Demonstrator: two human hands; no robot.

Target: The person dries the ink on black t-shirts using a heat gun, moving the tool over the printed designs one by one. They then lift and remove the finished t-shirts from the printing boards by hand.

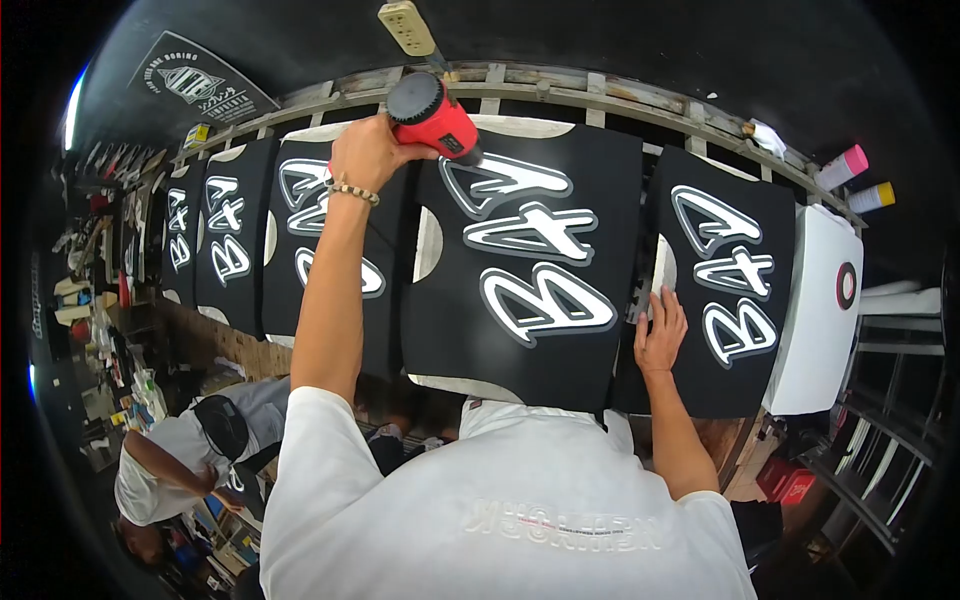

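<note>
My left hand (372,155), with a beaded bracelet at the wrist, is wrapped round a red heat gun (440,125). The gun's nozzle points down at the top of the white-and-grey lettering on a black shirt (610,210), which lies flat on a board. My right hand (662,332) rests with its fingers spread at the left edge of another black shirt (770,215) with the same lettering, beside a pale patch of board. Nothing shows in that hand.
More lettered black shirts (239,292) stand in a row to the left. A white printed piece (815,320) lies at the right. Behind runs a wooden rail (590,88) with a power strip (408,28) above. Another person (180,460) is at lower left.
</note>
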